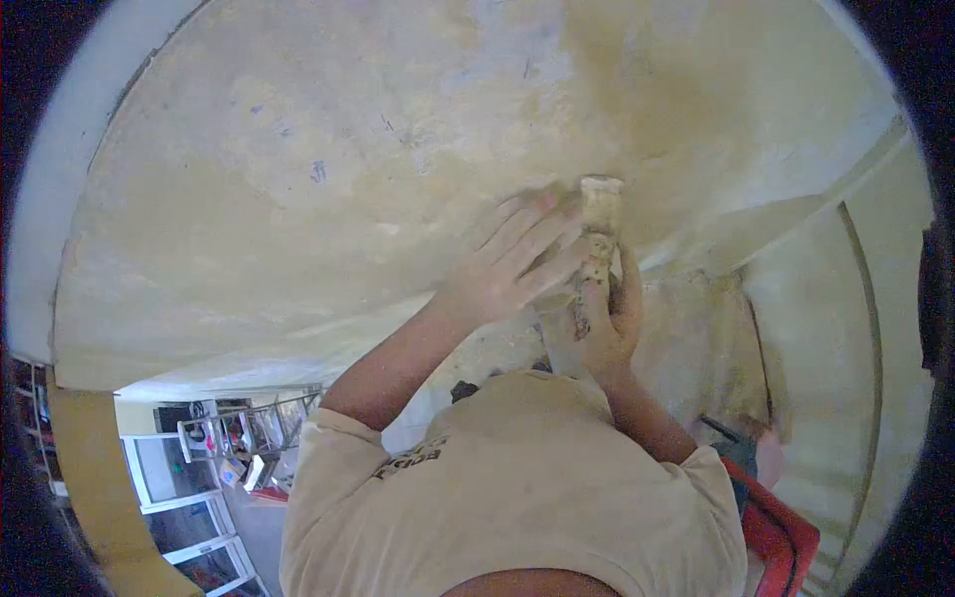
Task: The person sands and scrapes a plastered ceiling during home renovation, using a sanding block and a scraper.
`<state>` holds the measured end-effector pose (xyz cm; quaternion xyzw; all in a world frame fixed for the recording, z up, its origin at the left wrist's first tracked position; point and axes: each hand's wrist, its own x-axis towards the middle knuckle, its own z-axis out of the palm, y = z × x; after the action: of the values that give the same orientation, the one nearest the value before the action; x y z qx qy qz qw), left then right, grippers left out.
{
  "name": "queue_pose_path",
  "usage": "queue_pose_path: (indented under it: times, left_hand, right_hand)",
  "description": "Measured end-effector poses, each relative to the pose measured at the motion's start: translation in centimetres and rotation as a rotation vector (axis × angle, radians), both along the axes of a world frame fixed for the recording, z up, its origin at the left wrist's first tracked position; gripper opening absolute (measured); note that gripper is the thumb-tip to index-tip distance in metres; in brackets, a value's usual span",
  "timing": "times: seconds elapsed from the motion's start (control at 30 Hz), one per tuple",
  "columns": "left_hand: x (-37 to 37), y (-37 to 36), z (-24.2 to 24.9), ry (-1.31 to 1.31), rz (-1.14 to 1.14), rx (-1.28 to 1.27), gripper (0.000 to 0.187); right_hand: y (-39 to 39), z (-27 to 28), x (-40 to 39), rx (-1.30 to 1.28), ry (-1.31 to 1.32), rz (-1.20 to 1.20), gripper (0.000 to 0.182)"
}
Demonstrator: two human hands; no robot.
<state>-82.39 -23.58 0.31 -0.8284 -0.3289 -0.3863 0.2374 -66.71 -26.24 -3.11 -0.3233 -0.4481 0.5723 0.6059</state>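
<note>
A scraper (601,214) with a worn, stained handle and a pale, plaster-coated blade is held upright against the patchy beige wall (328,119). My right hand (609,328) is wrapped round its handle from below and from the right. To the left of the tool, my left hand (517,249) has its fingers stretched out and slightly apart, the fingertips beside the blade. Whether those fingertips touch the blade or the wall behind it is too blurred to tell. Both hands look dusty.
A metal ladder (249,428) and assorted items stand at the lower left, near a white-framed glass door (179,497). A red object (781,537) is at the lower right. The wall meets a corner with a raised edge (870,298) on the right.
</note>
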Motion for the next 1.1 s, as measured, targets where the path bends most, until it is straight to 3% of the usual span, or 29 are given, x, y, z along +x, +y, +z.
queue_pose_path:
  times: [0.1, 0.27, 0.43, 0.6, 0.67, 0.77, 1.1]
  left_hand:
    - [2.0, 0.4, 3.9, 0.062, 0.040, -0.046, 0.039]
    - [2.0, 3.7, 5.8, 0.150, -0.020, 0.014, 0.038]
    - [2.7, 4.0, 5.2, 0.047, -0.075, 0.001, 0.037]
    - [4.2, 3.8, 6.8, -0.054, -0.121, 0.052, 0.023]
    - [4.5, 3.3, 5.9, -0.077, -0.127, 0.033, 0.022]
    - [4.7, 3.7, 6.9, -0.063, -0.154, 0.026, 0.020]
    - [4.3, 3.1, 8.2, -0.083, -0.141, 0.059, 0.019]
  right_hand:
    - [0.7, 1.4, -0.3, 0.212, -0.077, -0.062, 0.046]
    - [3.3, 2.5, 0.8, 0.304, -0.428, -0.002, 0.049]
    - [1.8, 3.9, 1.0, 0.243, -0.384, 0.045, 0.049]
    - [1.2, 6.1, 2.4, 0.155, -0.339, 0.029, 0.049]
    - [0.9, 6.1, 3.4, 0.142, -0.580, 0.050, 0.049]
    - [0.8, 6.2, 2.9, 0.235, -0.424, -0.031, 0.048]
    - [0.5, 7.0, 2.7, 0.356, -0.500, -0.003, 0.048]
